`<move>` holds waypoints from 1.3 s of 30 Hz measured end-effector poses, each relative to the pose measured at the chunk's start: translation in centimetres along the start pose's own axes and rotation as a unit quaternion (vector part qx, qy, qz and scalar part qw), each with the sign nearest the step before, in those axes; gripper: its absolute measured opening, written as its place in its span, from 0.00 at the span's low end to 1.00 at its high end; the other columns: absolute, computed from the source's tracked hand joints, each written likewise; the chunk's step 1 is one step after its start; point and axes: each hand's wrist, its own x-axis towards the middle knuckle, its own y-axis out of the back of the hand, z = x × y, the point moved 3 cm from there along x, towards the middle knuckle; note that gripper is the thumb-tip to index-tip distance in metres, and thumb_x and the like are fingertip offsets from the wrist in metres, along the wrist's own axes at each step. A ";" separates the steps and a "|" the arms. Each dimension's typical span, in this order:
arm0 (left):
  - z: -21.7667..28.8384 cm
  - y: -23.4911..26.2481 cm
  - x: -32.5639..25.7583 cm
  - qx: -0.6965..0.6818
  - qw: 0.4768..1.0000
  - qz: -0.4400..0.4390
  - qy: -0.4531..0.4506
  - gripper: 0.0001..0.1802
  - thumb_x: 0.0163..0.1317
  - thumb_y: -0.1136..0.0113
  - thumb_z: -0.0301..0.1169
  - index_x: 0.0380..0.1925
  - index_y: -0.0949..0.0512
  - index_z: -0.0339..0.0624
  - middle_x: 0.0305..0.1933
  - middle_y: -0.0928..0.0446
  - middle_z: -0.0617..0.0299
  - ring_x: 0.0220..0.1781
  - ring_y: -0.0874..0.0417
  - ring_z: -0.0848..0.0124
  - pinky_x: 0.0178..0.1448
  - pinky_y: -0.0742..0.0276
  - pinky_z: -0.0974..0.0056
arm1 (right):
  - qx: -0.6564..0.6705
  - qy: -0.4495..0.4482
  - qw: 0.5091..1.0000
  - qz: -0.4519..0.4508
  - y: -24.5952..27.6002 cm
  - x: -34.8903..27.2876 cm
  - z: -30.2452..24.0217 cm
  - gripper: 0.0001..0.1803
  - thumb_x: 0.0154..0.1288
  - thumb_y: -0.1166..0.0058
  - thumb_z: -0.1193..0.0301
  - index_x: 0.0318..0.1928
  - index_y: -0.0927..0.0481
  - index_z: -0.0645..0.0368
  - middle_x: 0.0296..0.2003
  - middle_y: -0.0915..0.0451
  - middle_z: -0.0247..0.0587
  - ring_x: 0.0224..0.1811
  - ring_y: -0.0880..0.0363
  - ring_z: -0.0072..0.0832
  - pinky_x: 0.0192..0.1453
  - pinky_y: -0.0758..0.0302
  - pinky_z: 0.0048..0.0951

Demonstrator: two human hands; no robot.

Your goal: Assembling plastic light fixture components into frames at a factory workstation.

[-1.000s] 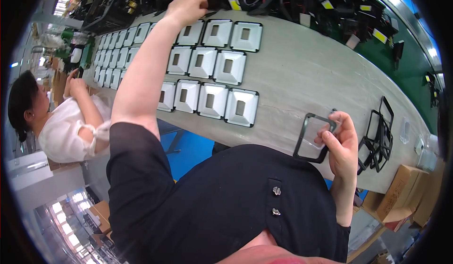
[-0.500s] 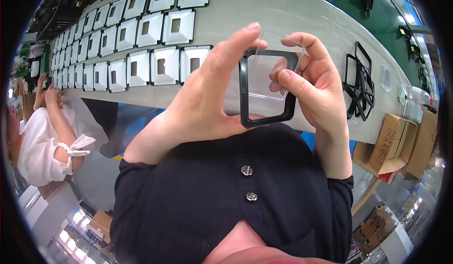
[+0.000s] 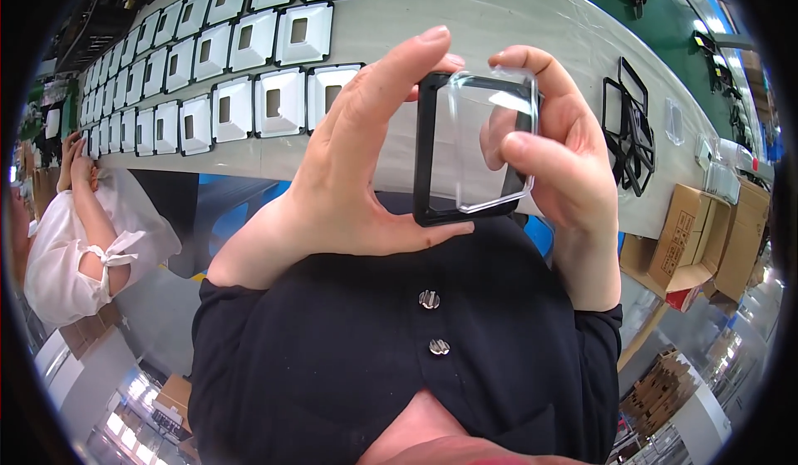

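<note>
My left hand point(image 3: 345, 166) spans a black rectangular frame point(image 3: 426, 153) with rounded corners, its fingers along the far edge and its thumb under the near edge. A clear plastic cover point(image 3: 476, 162) with a raised rim lies across the frame's opening. It sits a little right of the frame's left bar, overlapping rather than lined up. My right hand point(image 3: 569, 153) pinches the cover at its right side, thumb on top, with fingertips showing through the clear plastic. Whether the cover touches the frame all round cannot be told.
Rows of white square housings point(image 3: 303, 34) with black edges fill the table's left. To the right lie a pile of black frames point(image 3: 632, 137) and another clear cover point(image 3: 674, 122). An open cardboard box point(image 3: 686, 236) stands beyond the right edge. Another person point(image 3: 96, 232) sits at far left.
The clear cover has come down toward me and turned from a tilt to nearly parallel with the frame. My left fingers have shifted slightly on the frame.
</note>
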 end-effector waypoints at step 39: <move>-3.8 -1.6 -0.6 0.290 0.950 -0.068 0.093 0.56 0.34 0.25 0.35 0.67 0.44 0.47 0.51 0.24 0.61 0.58 0.30 0.57 0.58 0.30 0.57 | -0.527 0.071 0.835 0.139 1.4 1.4 4.0 0.33 0.51 0.37 0.75 0.57 0.37 0.61 0.42 0.27 0.47 0.38 0.24 0.35 0.43 0.24 0.32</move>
